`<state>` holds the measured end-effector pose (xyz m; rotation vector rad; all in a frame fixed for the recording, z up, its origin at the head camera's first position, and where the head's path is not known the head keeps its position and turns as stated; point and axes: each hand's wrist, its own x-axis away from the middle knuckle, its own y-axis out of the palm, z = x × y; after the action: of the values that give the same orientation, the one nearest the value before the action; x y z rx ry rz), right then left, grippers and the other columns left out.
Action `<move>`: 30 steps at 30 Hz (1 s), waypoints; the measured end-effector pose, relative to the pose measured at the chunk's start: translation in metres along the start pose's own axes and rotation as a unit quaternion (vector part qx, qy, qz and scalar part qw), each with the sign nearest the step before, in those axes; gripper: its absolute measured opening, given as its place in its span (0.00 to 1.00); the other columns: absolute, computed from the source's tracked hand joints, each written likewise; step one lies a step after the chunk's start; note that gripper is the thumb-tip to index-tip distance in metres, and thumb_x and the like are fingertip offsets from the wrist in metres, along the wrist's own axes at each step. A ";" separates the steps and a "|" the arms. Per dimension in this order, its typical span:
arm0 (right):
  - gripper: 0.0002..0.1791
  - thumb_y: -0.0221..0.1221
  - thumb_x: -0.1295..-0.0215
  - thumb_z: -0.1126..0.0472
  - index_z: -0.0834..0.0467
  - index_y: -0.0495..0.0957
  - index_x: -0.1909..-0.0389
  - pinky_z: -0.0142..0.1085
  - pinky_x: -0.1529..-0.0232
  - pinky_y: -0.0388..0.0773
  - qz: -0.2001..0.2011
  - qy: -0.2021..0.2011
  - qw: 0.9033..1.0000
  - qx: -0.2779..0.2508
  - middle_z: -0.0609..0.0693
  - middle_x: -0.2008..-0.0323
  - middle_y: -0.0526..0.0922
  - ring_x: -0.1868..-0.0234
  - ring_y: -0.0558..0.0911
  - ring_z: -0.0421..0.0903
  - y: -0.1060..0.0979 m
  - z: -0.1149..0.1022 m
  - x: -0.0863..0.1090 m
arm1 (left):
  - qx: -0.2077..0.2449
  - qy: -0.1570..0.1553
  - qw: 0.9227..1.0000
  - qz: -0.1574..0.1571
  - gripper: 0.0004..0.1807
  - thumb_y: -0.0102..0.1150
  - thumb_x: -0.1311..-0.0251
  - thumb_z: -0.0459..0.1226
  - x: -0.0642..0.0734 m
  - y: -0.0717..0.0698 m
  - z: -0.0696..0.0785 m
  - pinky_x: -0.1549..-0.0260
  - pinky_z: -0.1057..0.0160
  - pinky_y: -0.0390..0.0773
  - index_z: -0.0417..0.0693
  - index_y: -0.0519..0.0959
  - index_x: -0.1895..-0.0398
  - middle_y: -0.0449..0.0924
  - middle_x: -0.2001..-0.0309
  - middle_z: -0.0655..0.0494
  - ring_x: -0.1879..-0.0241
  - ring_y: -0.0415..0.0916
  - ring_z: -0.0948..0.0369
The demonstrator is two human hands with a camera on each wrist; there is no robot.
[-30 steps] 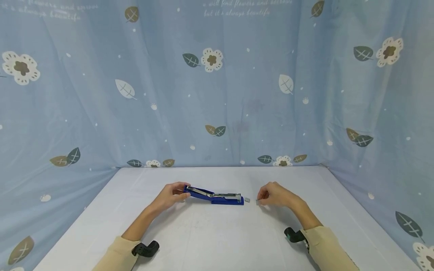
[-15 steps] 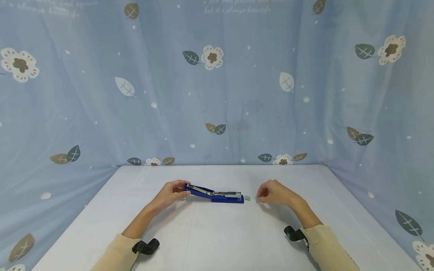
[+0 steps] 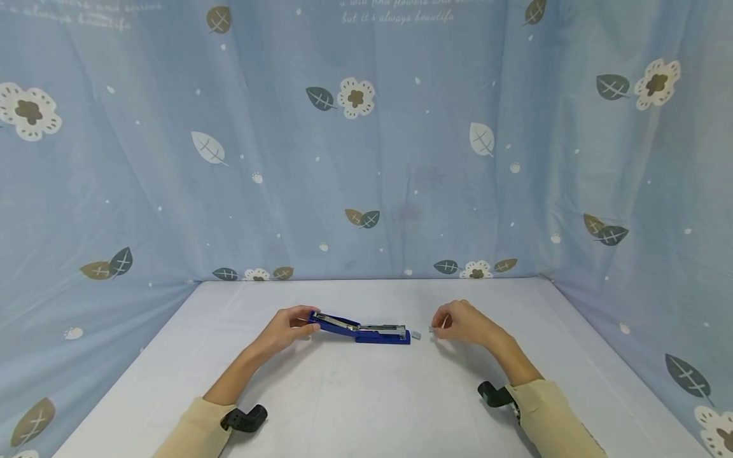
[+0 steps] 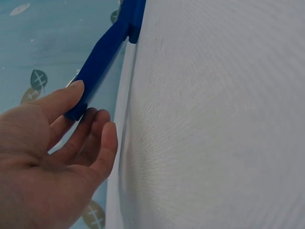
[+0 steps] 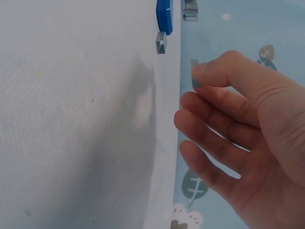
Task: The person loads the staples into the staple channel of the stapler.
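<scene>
A blue stapler [image 3: 382,340] lies opened out on the white table, its metal staple channel facing up. My left hand [image 3: 286,331] pinches the free end of its upper arm between thumb and fingers, keeping that part tilted above the tabletop. In the left wrist view the thumb [image 4: 71,98] presses on the blue arm [image 4: 102,55]. Just off the stapler's right end sits a small grey strip of staples [image 3: 415,335], its hollow end showing in the right wrist view [image 5: 161,44]. My right hand [image 3: 465,322] pinches another small strip of staples [image 5: 194,74], raised above the table, mostly covered by thumb and forefinger.
The white table [image 3: 366,394] ends at a blue curtain [image 3: 366,159] with leaf and flower prints, which also hangs along both sides. A black camera mount sits on each wrist, the left one [image 3: 245,419] and the right one [image 3: 495,394], low over the table.
My right hand has lifted slightly with its strip of staples. The left hand and the stapler stay as they were; the head view has shifted a little.
</scene>
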<state>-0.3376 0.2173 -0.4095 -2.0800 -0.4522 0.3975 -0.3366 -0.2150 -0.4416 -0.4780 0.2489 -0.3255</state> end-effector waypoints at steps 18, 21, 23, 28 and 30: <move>0.03 0.67 0.40 0.58 0.51 0.85 0.66 0.28 0.68 0.77 0.021 0.006 1.000 0.005 0.42 0.69 0.84 0.68 0.78 0.40 0.002 -0.003 -0.001 | -0.005 -0.007 1.000 -0.002 0.26 0.65 0.38 0.42 0.000 0.001 0.003 0.60 0.66 0.83 0.40 0.75 0.39 0.82 0.50 0.41 0.53 0.81 0.55; 0.03 0.67 0.40 0.58 0.51 0.85 0.66 0.28 0.69 0.77 0.022 0.001 1.000 0.004 0.42 0.69 0.84 0.68 0.78 0.40 0.003 -0.004 -0.001 | -0.006 -0.010 1.000 0.000 0.26 0.66 0.39 0.41 0.000 0.000 0.003 0.60 0.66 0.83 0.40 0.75 0.40 0.82 0.50 0.42 0.54 0.82 0.55; 0.04 0.67 0.40 0.58 0.52 0.85 0.65 0.27 0.69 0.77 0.023 -0.003 1.000 0.002 0.43 0.69 0.85 0.68 0.78 0.40 0.003 -0.005 -0.002 | -0.007 -0.009 1.000 0.000 0.26 0.66 0.39 0.41 0.000 -0.001 0.003 0.60 0.66 0.83 0.41 0.75 0.40 0.82 0.51 0.42 0.54 0.82 0.55; 0.04 0.67 0.40 0.59 0.53 0.85 0.65 0.28 0.70 0.77 0.024 -0.012 1.000 -0.003 0.43 0.69 0.85 0.68 0.79 0.40 0.002 -0.008 -0.002 | 0.004 -0.005 1.000 -0.001 0.25 0.65 0.38 0.40 0.001 -0.002 0.004 0.60 0.60 0.84 0.40 0.75 0.39 0.82 0.50 0.41 0.55 0.82 0.54; 0.04 0.67 0.40 0.59 0.53 0.85 0.65 0.27 0.70 0.77 0.023 -0.011 1.000 -0.005 0.43 0.69 0.85 0.69 0.79 0.40 0.002 -0.010 -0.002 | 0.005 -0.007 1.000 -0.001 0.25 0.65 0.38 0.40 0.002 -0.002 0.005 0.59 0.59 0.84 0.40 0.74 0.39 0.82 0.50 0.41 0.55 0.82 0.54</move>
<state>-0.3348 0.2085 -0.4059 -2.1014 -0.4210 0.4477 -0.3335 -0.2152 -0.4368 -0.4698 0.2337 -0.3255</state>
